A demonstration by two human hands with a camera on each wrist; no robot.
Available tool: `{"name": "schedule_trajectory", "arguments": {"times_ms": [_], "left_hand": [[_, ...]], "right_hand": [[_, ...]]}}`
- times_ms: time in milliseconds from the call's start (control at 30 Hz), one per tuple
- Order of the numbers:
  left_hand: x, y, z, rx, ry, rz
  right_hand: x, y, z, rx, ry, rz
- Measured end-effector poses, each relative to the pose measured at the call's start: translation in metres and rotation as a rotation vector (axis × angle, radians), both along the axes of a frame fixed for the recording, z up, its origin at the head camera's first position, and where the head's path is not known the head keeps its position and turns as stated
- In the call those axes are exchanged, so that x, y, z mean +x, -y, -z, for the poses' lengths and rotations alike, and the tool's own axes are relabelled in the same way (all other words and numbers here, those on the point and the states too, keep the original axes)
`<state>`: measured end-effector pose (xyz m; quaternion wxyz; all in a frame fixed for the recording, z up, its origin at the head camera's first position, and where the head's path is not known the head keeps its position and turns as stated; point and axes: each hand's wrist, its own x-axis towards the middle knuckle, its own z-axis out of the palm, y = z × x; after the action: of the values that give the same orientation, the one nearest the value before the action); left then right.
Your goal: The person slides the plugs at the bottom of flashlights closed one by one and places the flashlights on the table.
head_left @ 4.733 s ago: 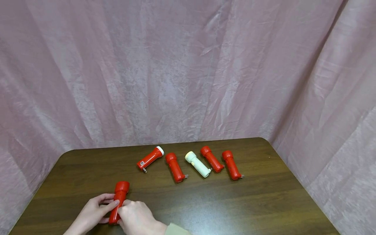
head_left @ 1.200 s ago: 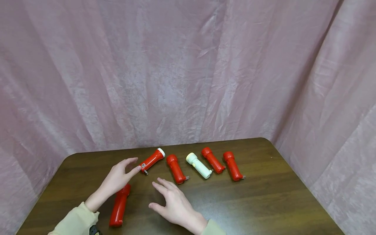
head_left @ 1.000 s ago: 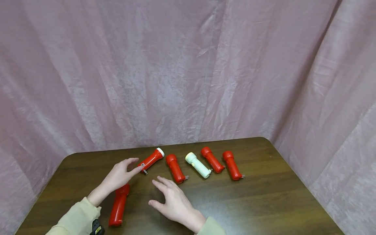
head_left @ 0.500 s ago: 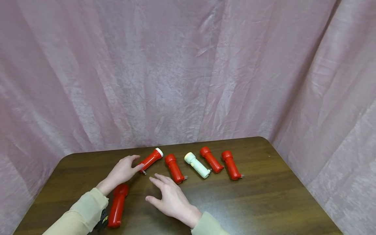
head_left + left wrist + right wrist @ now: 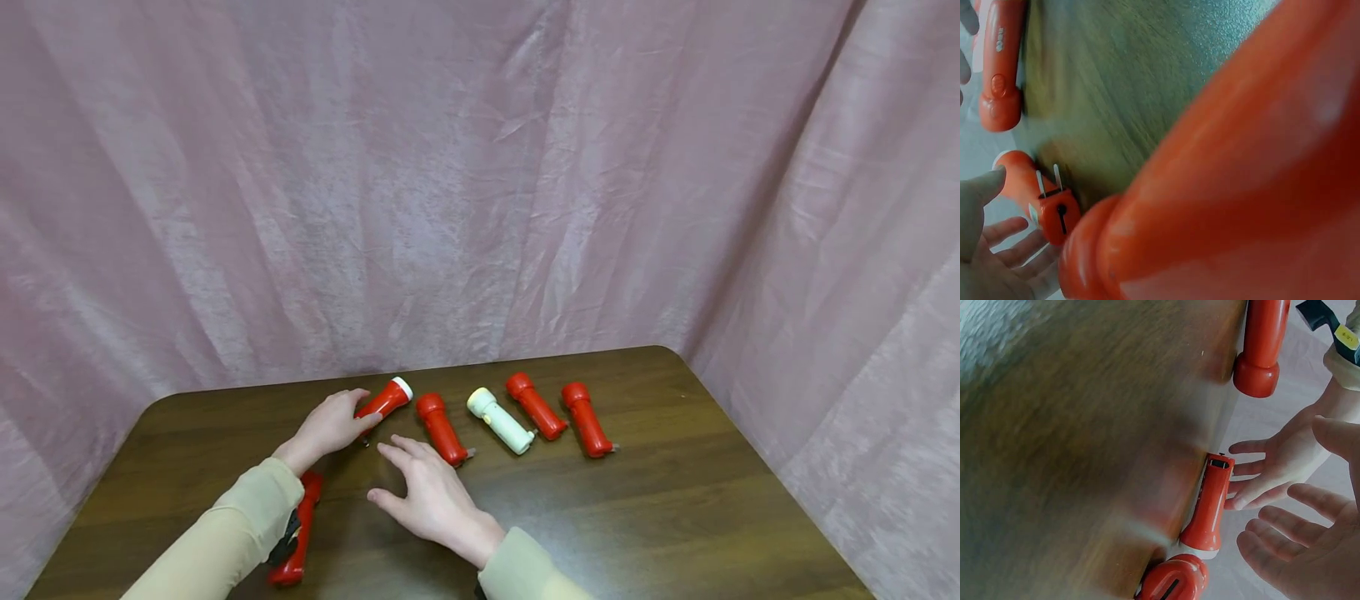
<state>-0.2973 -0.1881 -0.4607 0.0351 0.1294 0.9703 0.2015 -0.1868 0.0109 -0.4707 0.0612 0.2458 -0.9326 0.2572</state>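
My left hand [image 5: 330, 427] is at a red flashlight with a white rim [image 5: 392, 397], its fingers extended on the far side and the thumb on the near side. In the left wrist view the thumb lies against or just over this flashlight [image 5: 1019, 178], whose two plug prongs stick out; firm contact is hard to tell. Under my left forearm lies a plain red flashlight [image 5: 300, 533], partly hidden. My right hand [image 5: 435, 493] hovers with spread fingers over the table, holding nothing, just in front of another red flashlight [image 5: 442, 431].
A pale green flashlight [image 5: 501, 421] and two red flashlights, one in the middle [image 5: 536, 407] and one farther right [image 5: 587, 421], lie in a row on the brown wooden table [image 5: 675, 492]. A pink curtain [image 5: 450, 183] hangs behind and beside the table.
Both hands have left the near-left red flashlight. My left hand has moved forward and right to the white-rimmed flashlight. My right hand has drifted slightly forward and left over the last second.
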Motion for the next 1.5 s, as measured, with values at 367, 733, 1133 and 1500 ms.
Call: {"name": "schedule_trajectory", "arguments": {"times_ms": [367, 733, 1133, 1500], "left_hand": [[-0.01, -0.008, 0.008, -0.016, 0.021, -0.02], [-0.018, -0.007, 0.012, -0.067, 0.013, -0.043], [-0.022, -0.002, 0.012, -0.037, 0.063, -0.059], [-0.009, -0.017, -0.009, 0.143, 0.149, -0.125]], "right_hand": [[-0.001, -0.001, 0.001, -0.011, 0.0, -0.003], [-0.003, 0.003, 0.003, -0.009, -0.028, 0.001], [-0.006, 0.008, 0.0, -0.18, -0.044, 0.061], [-0.013, 0.005, 0.002, -0.378, -0.047, 0.136]]}}
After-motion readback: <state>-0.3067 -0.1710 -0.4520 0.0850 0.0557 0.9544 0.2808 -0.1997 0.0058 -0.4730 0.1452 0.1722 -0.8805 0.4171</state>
